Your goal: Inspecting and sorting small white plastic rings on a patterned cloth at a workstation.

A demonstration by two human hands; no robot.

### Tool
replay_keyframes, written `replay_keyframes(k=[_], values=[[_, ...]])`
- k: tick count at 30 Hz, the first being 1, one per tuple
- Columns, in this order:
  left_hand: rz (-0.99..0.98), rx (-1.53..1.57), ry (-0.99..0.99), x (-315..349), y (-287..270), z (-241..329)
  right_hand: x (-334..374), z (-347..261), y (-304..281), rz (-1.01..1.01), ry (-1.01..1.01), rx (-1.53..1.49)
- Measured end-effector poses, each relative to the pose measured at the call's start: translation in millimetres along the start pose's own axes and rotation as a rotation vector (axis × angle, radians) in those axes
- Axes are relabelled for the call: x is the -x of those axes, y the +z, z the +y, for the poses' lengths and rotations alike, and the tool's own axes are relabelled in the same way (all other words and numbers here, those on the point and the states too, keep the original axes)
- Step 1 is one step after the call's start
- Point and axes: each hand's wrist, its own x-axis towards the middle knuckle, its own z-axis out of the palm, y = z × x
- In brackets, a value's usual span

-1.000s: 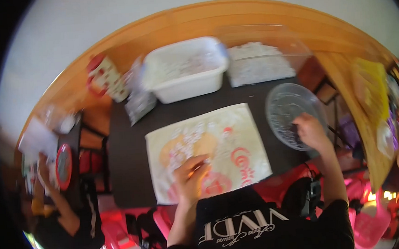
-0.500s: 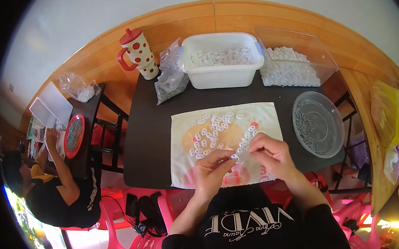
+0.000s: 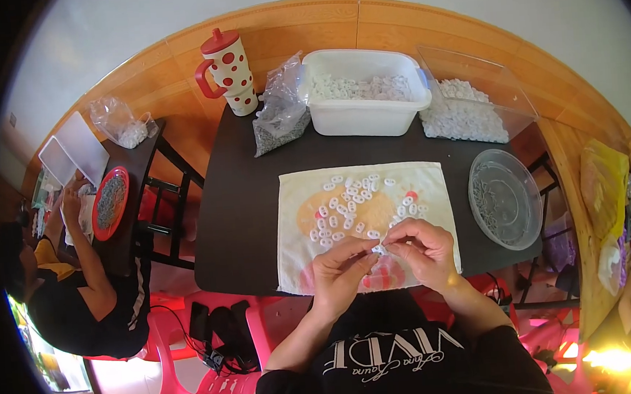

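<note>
At the far left a co-worker (image 3: 66, 288) sits at a side table with a red plate (image 3: 111, 200) of small grey bits and a clear bag (image 3: 124, 122); that is separate work from ours. On our dark table (image 3: 237, 224) the back row runs from a red spotted mug (image 3: 228, 71), past a bag of grey parts (image 3: 280, 111), to a white tub (image 3: 363, 95) and a clear box (image 3: 470, 102), both heaped with small white pieces. In front of us lies a cloth (image 3: 298, 264) with a scatter of white rings (image 3: 346, 209) across its middle. Our left hand (image 3: 339, 268) and right hand (image 3: 425, 248) meet at the near edge of the cloth, fingertips pinched together on one small piece (image 3: 380, 249) between them; it is too small for us to say whether it is a ring alone or a ring being joined to something. At the right stands a clear round dish (image 3: 504, 198) with what looks like a thin layer of small grey bits along its left side. We judge the work to be early or midway: a good many rings on the cloth are untouched, the tub and box are well filled, and we can make out no obvious pile of finished pieces.
</note>
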Motion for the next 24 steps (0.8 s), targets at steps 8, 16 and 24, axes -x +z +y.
replay_keyframes(k=[8, 16, 24], values=[[0.017, -0.030, 0.034, 5.8, -4.1, 2.0, -3.4, -6.7, 7.4, -0.038, -0.086, 0.154], [-0.002, -0.034, 0.030, 9.1, -7.7, 3.5, -3.1, -13.4, 11.2, -0.013, -0.076, 0.159], [-0.008, -0.124, 0.055, 10.2, -9.7, 5.7, -3.5, -16.6, 11.6, -0.076, -0.089, 0.232]])
